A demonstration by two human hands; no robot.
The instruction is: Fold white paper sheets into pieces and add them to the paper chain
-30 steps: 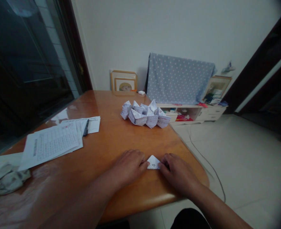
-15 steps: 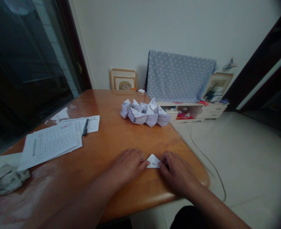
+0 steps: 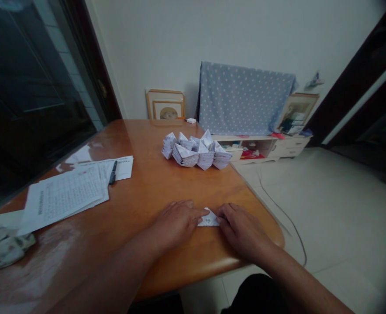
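A small white triangle of folded paper with some print lies near the table's front right corner, its point facing away from me. My left hand is at its left side, the index finger reaching over the paper near the point and the other fingers curled in. At the right corner, my right hand is closed with thumb and fingers on the paper's edge; its fingertips are partly hidden. Further back on the table stand several stacks of folded paper pieces, points up, with printed sides.
Printed sheets lie at the left with a black pen on them. A crumpled cloth is at the near left of the wooden table. Behind are framed pictures, a dotted cloth and a low white cabinet.
My left index finger has stretched out over the paper's upper left edge, where the left thumb was at the corner before. The right hand stays at its corner. The view has shifted slightly.
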